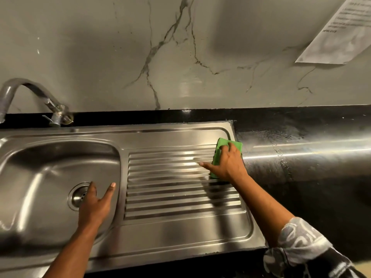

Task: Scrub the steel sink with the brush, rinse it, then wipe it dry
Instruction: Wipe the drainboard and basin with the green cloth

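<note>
Pressing green cloth onto drainboard, right hand flat, fingers spread, left hand spread above basin

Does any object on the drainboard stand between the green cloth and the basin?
Nothing visible does. The right hand presses the green cloth at the far right corner of the drainboard, and the ribs toward the basin lie bare. Only the left hand is over the basin.

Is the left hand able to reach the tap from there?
Probably yes. The left hand is open over the basin, and nothing stands between it and the tap.
</note>
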